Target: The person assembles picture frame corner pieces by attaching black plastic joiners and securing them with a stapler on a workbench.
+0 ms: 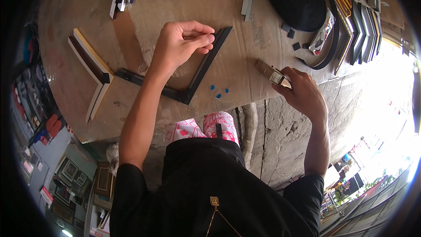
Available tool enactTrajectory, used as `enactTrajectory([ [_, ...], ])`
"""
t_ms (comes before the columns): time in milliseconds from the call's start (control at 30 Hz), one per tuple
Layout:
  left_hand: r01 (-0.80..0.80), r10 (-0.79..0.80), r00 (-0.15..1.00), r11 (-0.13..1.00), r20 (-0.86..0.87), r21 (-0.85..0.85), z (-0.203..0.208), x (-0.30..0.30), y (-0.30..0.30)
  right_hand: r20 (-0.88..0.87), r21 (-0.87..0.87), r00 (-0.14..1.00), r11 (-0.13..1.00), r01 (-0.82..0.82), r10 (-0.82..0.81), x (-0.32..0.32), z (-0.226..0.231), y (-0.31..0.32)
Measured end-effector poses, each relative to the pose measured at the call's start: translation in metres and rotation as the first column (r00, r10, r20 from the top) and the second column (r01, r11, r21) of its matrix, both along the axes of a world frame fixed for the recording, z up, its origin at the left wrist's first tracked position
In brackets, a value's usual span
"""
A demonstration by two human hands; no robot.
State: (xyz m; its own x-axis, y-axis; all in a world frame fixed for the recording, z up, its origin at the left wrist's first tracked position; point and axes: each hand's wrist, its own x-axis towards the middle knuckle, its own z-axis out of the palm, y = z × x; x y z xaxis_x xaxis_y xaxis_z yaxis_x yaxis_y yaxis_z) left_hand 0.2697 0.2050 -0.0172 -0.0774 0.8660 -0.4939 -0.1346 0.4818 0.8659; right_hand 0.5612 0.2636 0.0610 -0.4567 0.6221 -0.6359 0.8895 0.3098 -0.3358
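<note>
While the left hand (180,44) is curling its fingers narrowly over one arm of a dark L-shaped frame moulding (193,77), thumb and fingertips are pinching together right at the moulding's upper end. That moulding is lying flat on the cardboard-covered table (237,61), its mitred corner pointing toward the person. The right hand (302,92) is closing around a small boxy tool (272,73) with a brownish body and a metallic end, holding it just above the table edge, well apart from the moulding. Three small blue pieces (218,92) are lying between the two hands. Farther out, a cream-and-brown frame corner (94,70) is resting at left, and a black coiled strip (298,0) is sitting beside stacked mouldings (359,26) at right.
</note>
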Motion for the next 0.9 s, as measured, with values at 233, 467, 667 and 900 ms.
enactTrajectory([
  [233, 0.019, -0.019, 1.0, 1.0, 0.015, -0.002, -0.004, 0.0, 0.011, 0.015, -0.009, 1.0, 1.0, 0.013, -0.013, -0.004, 0.004, 0.001],
  [467, 0.066, -0.077, 0.988, 0.994, -0.134, -0.084, -0.002, 0.007, 0.019, -0.059, 0.037, 0.998, 0.999, -0.006, 0.008, 0.003, -0.002, -0.001],
  [667, 0.08, -0.077, 0.973, 0.997, -0.219, 0.006, -0.014, 0.009, 0.021, -0.061, 0.043, 0.998, 0.999, -0.021, 0.023, 0.002, -0.001, 0.0],
  [900, 0.098, -0.096, 0.968, 0.995, -0.233, -0.004, -0.014, 0.008, 0.022, -0.074, 0.015, 0.997, 1.0, 0.007, -0.006, -0.002, 0.0, -0.001],
])
